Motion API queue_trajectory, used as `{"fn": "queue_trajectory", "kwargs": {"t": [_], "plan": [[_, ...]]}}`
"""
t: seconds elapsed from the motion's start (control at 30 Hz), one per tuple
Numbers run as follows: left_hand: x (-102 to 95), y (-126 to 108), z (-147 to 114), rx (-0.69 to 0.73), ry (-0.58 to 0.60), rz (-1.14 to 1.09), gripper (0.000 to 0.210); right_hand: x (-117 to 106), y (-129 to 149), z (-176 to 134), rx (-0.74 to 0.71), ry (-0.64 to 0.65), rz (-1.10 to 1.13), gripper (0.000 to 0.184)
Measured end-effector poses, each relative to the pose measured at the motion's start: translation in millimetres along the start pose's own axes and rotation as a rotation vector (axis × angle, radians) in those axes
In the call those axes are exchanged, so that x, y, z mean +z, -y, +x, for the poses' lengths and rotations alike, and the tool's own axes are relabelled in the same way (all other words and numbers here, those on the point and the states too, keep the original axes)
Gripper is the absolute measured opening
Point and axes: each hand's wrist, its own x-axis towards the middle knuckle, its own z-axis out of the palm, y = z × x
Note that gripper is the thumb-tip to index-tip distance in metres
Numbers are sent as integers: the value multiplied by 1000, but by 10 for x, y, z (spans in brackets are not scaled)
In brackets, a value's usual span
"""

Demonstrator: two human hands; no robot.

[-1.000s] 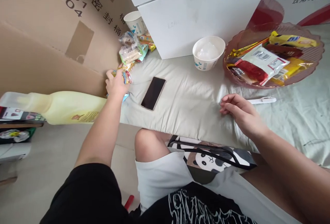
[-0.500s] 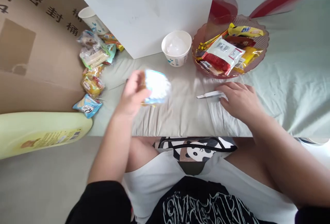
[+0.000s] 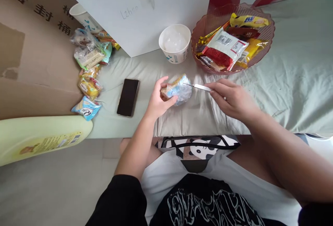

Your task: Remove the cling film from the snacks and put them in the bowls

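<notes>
My left hand (image 3: pixel 159 101) is closed round a plastic-wrapped snack (image 3: pixel 179 90), possibly a small cake or bread, with a blue and clear wrapper and a golden-brown side. In my right hand (image 3: pixel 232 97) is a small white-handled knife (image 3: pixel 202 87), pinched between thumb and fingers. Its thin blade points left, and the tip is at the wrapper's upper part; whether it has pierced the film I cannot tell. Both hands are over the cloth-covered surface (image 3: pixel 145 122), in front of a white paper cup (image 3: pixel 174 53) with a crumpled clear lining.
A pink ribbed bowl (image 3: pixel 271 42) of packaged snacks stands at the back right. A phone (image 3: pixel 128 97) lies left of my hands. Several wrapped snacks (image 3: pixel 90 87) line a cardboard box (image 3: pixel 33 87). A white box (image 3: pixel 145 14) stands behind, a pale green bottle (image 3: pixel 47 135) at left.
My left hand has moved right with the snack, uncovering the phone. My right hand has lifted the knife off the cloth and brought its blade to the wrapper.
</notes>
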Motion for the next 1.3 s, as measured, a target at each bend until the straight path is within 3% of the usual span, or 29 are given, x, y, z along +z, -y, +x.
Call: {"fn": "queue_trajectory", "kwargs": {"t": [0.13, 0.23, 0.3, 0.47, 0.6, 0.7, 0.77, 0.87, 0.93, 1.0, 1.1, 1.2, 1.3], "plan": [[55, -93, -27, 101, -15, 77, 48, 95, 54, -8, -40, 42, 58, 33], [30, -154, -45, 269, 101, 219, 49, 165, 64, -13, -35, 41, 41, 33], [0, -149, -56, 293, 142, 242, 57, 173, 42, -12, -34, 51, 10, 34], [-93, -50, -47, 133, 88, 174, 56, -7, -181, -27, 32, 38, -171, 32], [-149, -24, -8, 168, -3, 335, 62, -123, -309, -33, 70, -51, -285, 26], [-147, -41, 14, 219, -83, 409, 37, -72, -219, -13, 16, -61, -220, 27], [-125, -67, 11, 235, -58, 309, 17, 5, -114, 0, -22, -42, -151, 32], [-71, -130, -22, 189, 25, 29, 22, 122, -2, 8, -122, 9, -61, 44], [-42, -175, -40, 105, 54, -137, 21, 169, 16, 9, -177, 45, -44, 42], [-40, -201, -32, 20, 13, -221, 17, 170, -1, 13, -165, 59, -69, 32], [-116, -174, 32, -59, -165, -207, 10, 91, -38, 28, -108, 34, -108, 23], [-265, -87, 94, -92, -325, -74, 8, -24, -58, 37, -70, -36, -95, 18], [-403, -25, 97, -98, -380, 130, 12, -100, -64, 28, -28, -153, -74, 17]]}}
